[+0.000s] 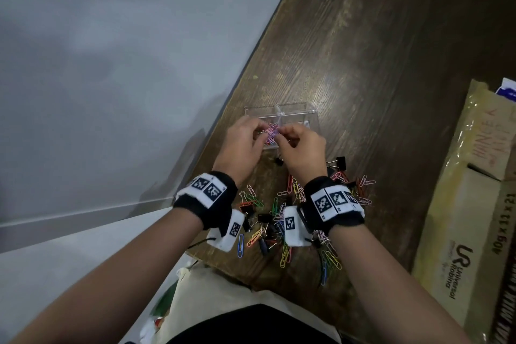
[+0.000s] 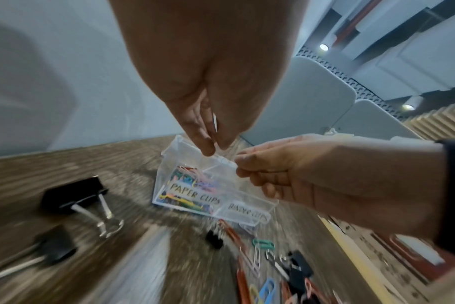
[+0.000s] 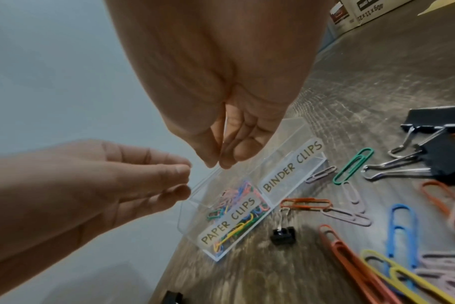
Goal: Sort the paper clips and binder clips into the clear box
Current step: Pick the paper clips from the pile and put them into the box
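Observation:
The clear box (image 1: 296,113) (image 2: 247,206) (image 3: 294,164) stands on the wooden table, labelled PAPER CLIPS and BINDER CLIPS. Coloured paper clips (image 1: 271,132) (image 2: 192,181) (image 3: 233,196) lie in its near-left compartment. Both hands hover just above that compartment, fingertips almost meeting. My left hand (image 1: 243,145) (image 2: 216,147) (image 3: 181,176) pinches thumb to fingers, with a thin pale strip, apparently a paper clip, between them. My right hand (image 1: 303,148) (image 3: 216,163) (image 2: 243,166) also presses thumb to fingertips, and nothing shows in its pinch.
Loose coloured paper clips (image 1: 279,218) and black binder clips (image 1: 339,162) (image 2: 75,197) (image 3: 439,156) lie scattered between the box and me. A small binder clip (image 3: 283,234) sits by the box front. A cardboard carton (image 1: 460,218) stands at right. The table edge runs close on the left.

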A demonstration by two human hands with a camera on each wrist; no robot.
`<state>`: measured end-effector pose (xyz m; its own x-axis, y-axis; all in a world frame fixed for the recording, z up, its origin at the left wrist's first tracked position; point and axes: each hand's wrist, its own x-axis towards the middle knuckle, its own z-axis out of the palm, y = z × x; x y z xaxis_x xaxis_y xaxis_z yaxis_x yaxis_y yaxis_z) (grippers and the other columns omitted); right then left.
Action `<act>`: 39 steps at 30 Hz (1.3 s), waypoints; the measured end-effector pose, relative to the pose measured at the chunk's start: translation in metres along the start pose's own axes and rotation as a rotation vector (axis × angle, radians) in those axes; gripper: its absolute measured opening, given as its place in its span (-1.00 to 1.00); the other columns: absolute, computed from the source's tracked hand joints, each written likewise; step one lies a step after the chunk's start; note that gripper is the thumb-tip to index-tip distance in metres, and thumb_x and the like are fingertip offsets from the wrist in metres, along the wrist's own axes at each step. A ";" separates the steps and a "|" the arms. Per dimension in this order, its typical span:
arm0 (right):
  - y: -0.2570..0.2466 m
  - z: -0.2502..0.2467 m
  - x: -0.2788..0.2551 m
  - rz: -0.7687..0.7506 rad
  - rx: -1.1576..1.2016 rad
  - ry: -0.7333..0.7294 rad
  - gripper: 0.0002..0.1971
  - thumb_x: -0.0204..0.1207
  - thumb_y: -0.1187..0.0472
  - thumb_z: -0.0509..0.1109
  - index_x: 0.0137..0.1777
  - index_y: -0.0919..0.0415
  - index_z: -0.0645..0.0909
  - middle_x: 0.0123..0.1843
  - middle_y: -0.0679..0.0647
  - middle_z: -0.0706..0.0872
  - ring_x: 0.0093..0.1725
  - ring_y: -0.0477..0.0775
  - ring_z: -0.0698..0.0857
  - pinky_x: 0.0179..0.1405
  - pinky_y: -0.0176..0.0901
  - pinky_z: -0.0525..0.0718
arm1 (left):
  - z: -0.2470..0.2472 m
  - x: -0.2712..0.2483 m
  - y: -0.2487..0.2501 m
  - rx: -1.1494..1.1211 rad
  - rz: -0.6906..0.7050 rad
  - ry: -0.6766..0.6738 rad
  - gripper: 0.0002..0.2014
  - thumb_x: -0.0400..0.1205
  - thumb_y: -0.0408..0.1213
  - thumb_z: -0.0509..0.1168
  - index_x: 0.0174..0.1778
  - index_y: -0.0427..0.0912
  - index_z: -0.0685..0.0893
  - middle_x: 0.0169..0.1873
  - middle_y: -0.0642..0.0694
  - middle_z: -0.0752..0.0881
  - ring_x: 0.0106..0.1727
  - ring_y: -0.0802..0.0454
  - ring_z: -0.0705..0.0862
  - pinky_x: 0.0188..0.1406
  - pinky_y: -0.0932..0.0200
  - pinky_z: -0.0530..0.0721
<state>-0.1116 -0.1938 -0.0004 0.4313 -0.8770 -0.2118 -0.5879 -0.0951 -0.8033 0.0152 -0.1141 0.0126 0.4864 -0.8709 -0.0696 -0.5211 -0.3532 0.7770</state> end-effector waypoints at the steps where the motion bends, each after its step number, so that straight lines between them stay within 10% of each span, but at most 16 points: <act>1: 0.005 -0.002 -0.003 -0.009 -0.010 0.008 -0.91 0.55 0.18 0.52 0.00 0.13 0.81 -0.18 -0.08 0.82 -0.19 -0.17 0.76 -0.11 -0.41 0.68 | 0.000 -0.008 -0.002 0.027 0.018 -0.011 -0.93 0.66 -0.29 0.37 0.02 -0.12 0.73 -0.06 0.05 0.63 -0.13 0.20 0.63 -0.08 0.32 0.63; 5: 0.035 -0.013 -0.020 0.037 -0.140 -0.022 -0.94 0.52 0.24 0.52 -0.07 0.09 0.81 -0.20 -0.11 0.80 -0.27 -0.24 0.70 -0.11 -0.26 0.77 | 0.006 -0.040 -0.025 0.205 0.061 -0.256 -0.90 0.66 -0.28 0.37 0.05 -0.16 0.73 -0.02 -0.01 0.65 -0.02 0.09 0.63 0.05 0.11 0.68; 8: 0.055 -0.014 -0.025 0.000 -0.320 -0.060 -0.82 0.50 0.21 0.55 0.09 0.12 0.79 0.04 0.05 0.79 0.03 0.04 0.71 0.18 0.02 0.72 | 0.012 -0.056 -0.043 0.400 0.037 -0.471 -0.78 0.63 -0.24 0.41 0.17 -0.17 0.70 0.04 -0.03 0.60 0.08 0.01 0.61 0.07 0.04 0.69; 11: 0.063 -0.011 -0.024 0.002 -0.421 -0.113 -0.69 0.54 0.20 0.53 0.28 0.18 0.73 0.25 0.18 0.69 0.34 0.21 0.56 0.34 0.03 0.56 | 0.014 -0.065 -0.050 0.429 0.044 -0.486 -0.85 0.64 -0.24 0.41 0.09 -0.16 0.69 0.02 -0.01 0.56 0.02 0.02 0.59 -0.05 0.08 0.67; 18: 0.069 0.003 -0.027 0.036 -0.384 -0.069 -0.93 0.58 0.23 0.47 -0.03 0.23 0.72 0.04 0.12 0.67 0.15 0.20 0.60 0.09 0.03 0.66 | 0.016 -0.065 -0.053 0.477 0.119 -0.547 -0.97 0.71 -0.28 0.29 -0.03 -0.13 0.62 -0.04 0.01 0.49 0.03 0.04 0.52 -0.13 0.22 0.55; 30: 0.019 -0.009 -0.027 0.036 -0.103 0.022 -0.95 0.55 0.18 0.49 -0.14 0.07 0.75 -0.32 -0.17 0.72 -0.35 -0.26 0.66 -0.28 -0.43 0.65 | 0.000 -0.008 -0.012 0.062 -0.022 -0.047 -0.89 0.71 -0.31 0.30 0.10 -0.14 0.69 0.00 0.00 0.69 -0.03 0.15 0.62 -0.07 0.48 0.46; 39: 0.020 -0.017 -0.005 0.043 -0.090 0.082 -0.91 0.58 0.22 0.47 0.00 0.12 0.80 -0.14 -0.07 0.80 -0.25 -0.25 0.68 -0.17 -0.59 0.61 | 0.002 -0.056 -0.029 0.229 0.034 -0.226 -0.87 0.69 -0.25 0.32 0.12 -0.12 0.70 -0.03 0.03 0.63 -0.07 0.16 0.58 -0.04 0.30 0.61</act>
<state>-0.1374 -0.1988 -0.0064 0.3491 -0.9164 -0.1957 -0.6652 -0.0952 -0.7406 0.0018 -0.0556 -0.0069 0.3113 -0.9282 -0.2038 -0.6913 -0.3683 0.6216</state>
